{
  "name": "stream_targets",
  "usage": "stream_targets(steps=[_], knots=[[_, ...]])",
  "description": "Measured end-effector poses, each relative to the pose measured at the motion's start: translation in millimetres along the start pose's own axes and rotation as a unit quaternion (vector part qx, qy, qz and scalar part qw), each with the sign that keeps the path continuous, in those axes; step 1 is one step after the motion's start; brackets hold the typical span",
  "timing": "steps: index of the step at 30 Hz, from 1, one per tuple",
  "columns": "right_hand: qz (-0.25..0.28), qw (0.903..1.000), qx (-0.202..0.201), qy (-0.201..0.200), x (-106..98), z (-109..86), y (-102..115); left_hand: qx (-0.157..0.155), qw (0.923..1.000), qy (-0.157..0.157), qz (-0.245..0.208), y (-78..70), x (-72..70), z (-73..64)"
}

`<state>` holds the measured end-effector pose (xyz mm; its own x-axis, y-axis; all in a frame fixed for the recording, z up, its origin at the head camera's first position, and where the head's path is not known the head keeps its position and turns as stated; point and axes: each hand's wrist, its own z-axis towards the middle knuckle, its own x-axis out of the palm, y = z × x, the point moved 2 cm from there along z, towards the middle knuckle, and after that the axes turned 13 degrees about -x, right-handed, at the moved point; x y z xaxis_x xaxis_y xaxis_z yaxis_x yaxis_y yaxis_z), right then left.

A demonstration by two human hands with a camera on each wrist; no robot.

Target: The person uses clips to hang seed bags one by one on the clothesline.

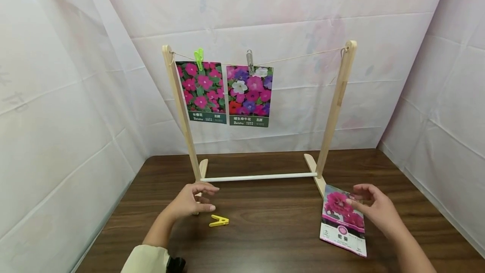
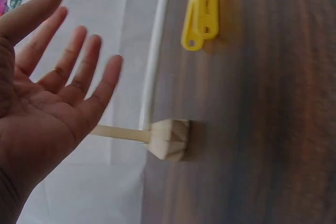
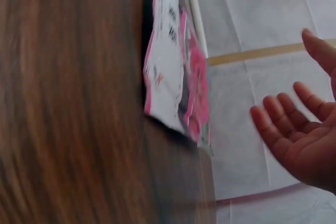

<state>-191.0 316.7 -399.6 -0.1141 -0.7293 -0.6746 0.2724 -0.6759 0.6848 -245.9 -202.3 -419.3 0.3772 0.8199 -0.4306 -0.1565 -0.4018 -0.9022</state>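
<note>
My left hand (image 1: 192, 200) hovers over the table with its fingers spread, just above and left of a yellow clothespin (image 1: 219, 221). That clothespin (image 2: 202, 11) lies apart from the fingers in the left wrist view. Over on the right, my right hand (image 1: 379, 209) is beside a flower seed packet (image 1: 342, 226) with pink blooms. The right wrist view shows a gap between this hand (image 3: 310, 135) and the packet (image 3: 168, 56), and nothing in its loosely bent fingers.
A wooden rack (image 1: 335, 108) with a string and a white crossbar (image 1: 259, 177) stands at the back. Two flower cards hang there: one (image 1: 202, 87) under a green clothespin (image 1: 198, 58), another (image 1: 250, 94) under a grey clothespin (image 1: 250, 60). White cloth (image 1: 280, 24) surrounds the table.
</note>
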Motion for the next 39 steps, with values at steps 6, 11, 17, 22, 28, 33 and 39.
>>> stream_targets(steps=[6,11,17,22,28,33,39], knots=[[-0.031,0.9961,0.028,0.078,2,-0.6,-23,-0.057,0.9956,0.074,0.008,14.5,6.5,-2.0],[-0.072,0.9902,0.001,0.12,5,0.2,-39,-0.091,0.9895,0.108,0.032,19.7,10.8,-3.3],[-0.08,0.9841,-0.009,0.158,2,1.8,-53,-0.075,0.9882,0.101,0.088,21.5,14.0,-4.3],[-0.09,0.9848,0.003,0.149,-4,4.7,-61,-0.053,0.9883,0.086,0.115,24.6,18.2,-2.5],[-0.067,0.9875,0.025,0.141,-7,3.7,-65,-0.04,0.9865,0.06,0.147,28.1,20.2,0.0],[-0.053,0.9902,0.022,0.128,-10,2.2,-68,-0.047,0.9858,0.05,0.154,29.0,20.0,1.3],[-0.088,0.9891,0.026,0.115,-14,2.8,-75,-0.056,0.9864,0.042,0.149,28.7,21.3,1.9]])
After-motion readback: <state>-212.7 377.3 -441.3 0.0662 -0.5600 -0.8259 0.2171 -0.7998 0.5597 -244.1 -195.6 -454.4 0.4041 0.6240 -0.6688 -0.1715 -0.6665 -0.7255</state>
